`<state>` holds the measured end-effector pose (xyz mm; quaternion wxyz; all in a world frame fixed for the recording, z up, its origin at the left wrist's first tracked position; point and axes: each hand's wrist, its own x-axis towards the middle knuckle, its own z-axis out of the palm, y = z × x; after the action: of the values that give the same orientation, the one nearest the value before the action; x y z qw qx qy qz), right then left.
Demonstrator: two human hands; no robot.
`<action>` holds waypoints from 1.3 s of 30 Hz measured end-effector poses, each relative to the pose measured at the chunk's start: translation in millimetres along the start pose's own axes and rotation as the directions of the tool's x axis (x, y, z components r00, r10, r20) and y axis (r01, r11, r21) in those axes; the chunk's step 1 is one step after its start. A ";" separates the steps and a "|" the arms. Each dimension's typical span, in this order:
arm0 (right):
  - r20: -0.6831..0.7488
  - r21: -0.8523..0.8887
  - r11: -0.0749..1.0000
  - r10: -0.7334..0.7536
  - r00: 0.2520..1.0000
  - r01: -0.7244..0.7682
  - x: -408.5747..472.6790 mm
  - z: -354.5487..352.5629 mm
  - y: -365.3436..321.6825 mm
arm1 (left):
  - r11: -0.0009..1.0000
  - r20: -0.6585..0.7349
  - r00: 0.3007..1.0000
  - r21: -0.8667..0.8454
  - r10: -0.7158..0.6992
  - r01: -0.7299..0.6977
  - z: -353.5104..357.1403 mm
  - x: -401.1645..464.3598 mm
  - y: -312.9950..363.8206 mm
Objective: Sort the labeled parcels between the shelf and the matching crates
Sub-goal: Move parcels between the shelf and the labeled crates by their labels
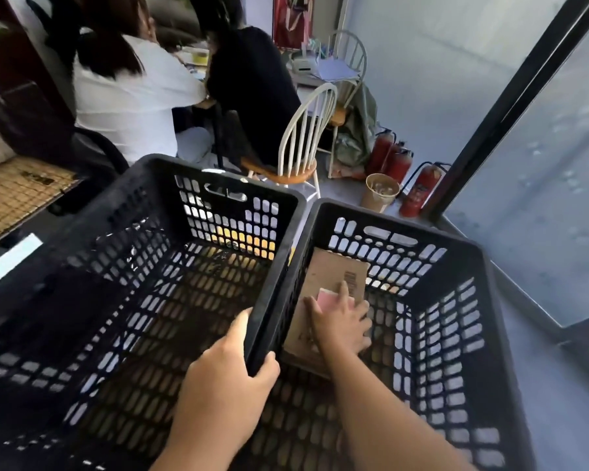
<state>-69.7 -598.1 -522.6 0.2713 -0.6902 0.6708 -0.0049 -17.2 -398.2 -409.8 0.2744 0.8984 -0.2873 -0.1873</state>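
Two black slotted plastic crates stand side by side below me. The left crate point(123, 212) holds nothing that I can see. In the right crate point(470, 266) a flat brown cardboard parcel point(337, 270) with a pink label point(327, 297) leans against the left wall. My right hand point(342, 322) reaches down into this crate and rests on the parcel, fingers curled over the label. My left hand point(232, 368) grips the right crate's left rim, thumb on the inside.
Two people sit at a desk behind the crates, beside a white spindle-back chair point(306, 137). Several red fire extinguishers point(419, 192) and a tan bucket point(380, 192) stand by the wall. A dark metal frame post point(510, 107) runs diagonally at right.
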 end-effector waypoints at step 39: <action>-0.095 0.569 -0.134 -0.991 -0.097 0.812 -487.8 -216.1 10.2 | 0.958 -0.907 0.307 -0.272 -0.287 0.090 -251.5 -469.9 -22.1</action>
<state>-207.9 -224.2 -167.9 0.4574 -0.8520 -0.1242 -0.2226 -243.1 4.8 -143.0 0.4408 0.8406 0.0487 0.3110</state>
